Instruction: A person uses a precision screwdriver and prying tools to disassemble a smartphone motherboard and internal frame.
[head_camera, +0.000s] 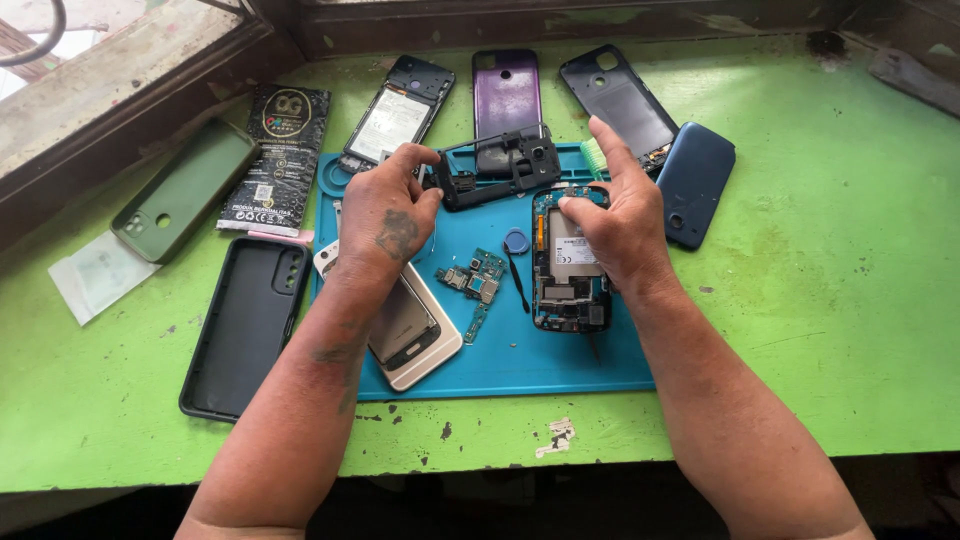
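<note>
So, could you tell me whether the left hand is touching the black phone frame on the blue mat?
Touching. The head view shows the left hand with thumb and fingertips closed on the left end of the black phone frame, with no gap visible.

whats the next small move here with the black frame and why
Probably lift the black frame clear and set it aside: the left hand already grips its left end, while the right hand rests its fingers on the opened phone lying exposed on the blue mat.

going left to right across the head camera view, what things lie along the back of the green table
Olive green phone case → black printed packet → opened phone showing its battery → purple phone back → black back cover → dark blue back cover.
</note>
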